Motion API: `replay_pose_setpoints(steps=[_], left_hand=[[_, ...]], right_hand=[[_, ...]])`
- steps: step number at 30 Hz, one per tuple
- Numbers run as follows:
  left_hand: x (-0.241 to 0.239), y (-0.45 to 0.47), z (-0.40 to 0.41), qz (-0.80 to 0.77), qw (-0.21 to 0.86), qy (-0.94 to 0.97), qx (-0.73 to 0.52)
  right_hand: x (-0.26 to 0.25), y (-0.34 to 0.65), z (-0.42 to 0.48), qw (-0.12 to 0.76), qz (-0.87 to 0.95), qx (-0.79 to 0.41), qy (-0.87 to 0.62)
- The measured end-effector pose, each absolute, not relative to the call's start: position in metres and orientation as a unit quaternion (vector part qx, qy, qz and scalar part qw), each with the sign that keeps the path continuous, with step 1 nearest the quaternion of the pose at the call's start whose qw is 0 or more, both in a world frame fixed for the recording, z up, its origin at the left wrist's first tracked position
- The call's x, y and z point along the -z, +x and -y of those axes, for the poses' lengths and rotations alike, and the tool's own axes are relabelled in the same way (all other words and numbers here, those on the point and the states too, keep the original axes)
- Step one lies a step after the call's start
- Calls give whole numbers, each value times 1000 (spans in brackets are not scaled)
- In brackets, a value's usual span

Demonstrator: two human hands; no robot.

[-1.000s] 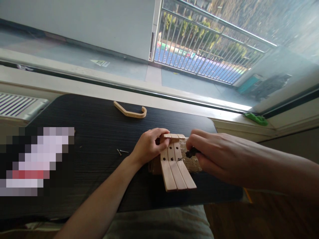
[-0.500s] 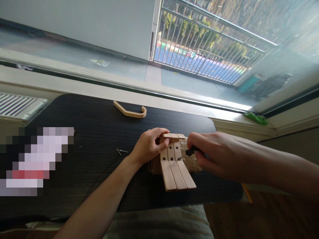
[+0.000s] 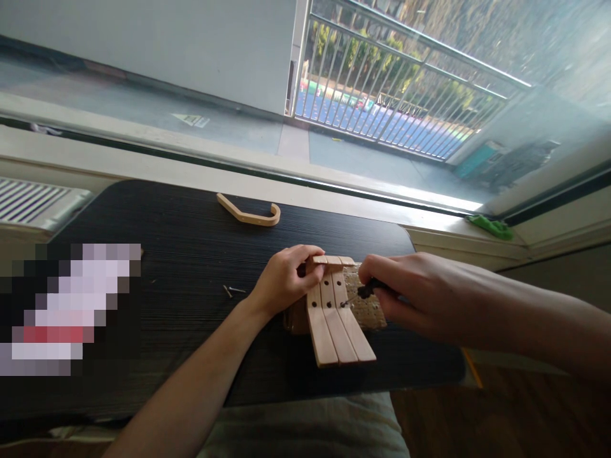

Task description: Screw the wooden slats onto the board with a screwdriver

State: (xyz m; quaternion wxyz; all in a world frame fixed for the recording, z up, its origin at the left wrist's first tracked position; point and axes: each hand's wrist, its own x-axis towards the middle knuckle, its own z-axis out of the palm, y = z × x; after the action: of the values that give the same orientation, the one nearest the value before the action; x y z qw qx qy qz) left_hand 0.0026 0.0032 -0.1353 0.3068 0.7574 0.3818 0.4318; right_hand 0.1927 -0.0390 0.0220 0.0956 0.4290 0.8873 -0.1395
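Note:
A bent wooden piece of three joined slats [image 3: 337,334], with several dark holes, rests on a pale pitted block [image 3: 370,305] at the table's front. My left hand [image 3: 293,273] is closed around its upper left edge. In my right hand [image 3: 398,289] is a screwdriver [image 3: 367,291] with a dark handle. The screwdriver's thin shaft slants down left, its tip at the lower hole of the right slat. Two loose screws [image 3: 233,291] lie left of my left hand. Farther back, a single hook-shaped wooden slat [image 3: 248,216] lies by itself.
The black table [image 3: 167,254] stands against a window sill [image 3: 329,194]. A green cloth [image 3: 490,227] sits on the sill at right. At left are a white radiator [image 3: 41,202] and a blurred-out patch [image 3: 81,305]. A railing shows outside the glass.
My right hand has rolled slightly around the screwdriver handle and shifted a little to the right. My left hand and the slats have stayed in place.

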Motion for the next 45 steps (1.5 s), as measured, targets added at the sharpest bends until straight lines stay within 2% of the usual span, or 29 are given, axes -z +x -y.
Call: replay_pose_setpoints(steps=[12,19,27,34,45], left_hand=[[135,2,-3,-388,311,755,-427],[134,2,-3,-386,310,755,-429],[135,3,-3,-378,312,757,-433],[135,2,-3,-385,305,759,-428],[135,2,-3,-382,305,760,-429]], right_hand=[[-24,197,38,124,-891,115,421],[-24,193,31,165,-850,97,491],[-22,201,26,135,-881,117,438],[-27,193,31,184,-879,49,437],[-39,194,32,189,-859,146,452]])
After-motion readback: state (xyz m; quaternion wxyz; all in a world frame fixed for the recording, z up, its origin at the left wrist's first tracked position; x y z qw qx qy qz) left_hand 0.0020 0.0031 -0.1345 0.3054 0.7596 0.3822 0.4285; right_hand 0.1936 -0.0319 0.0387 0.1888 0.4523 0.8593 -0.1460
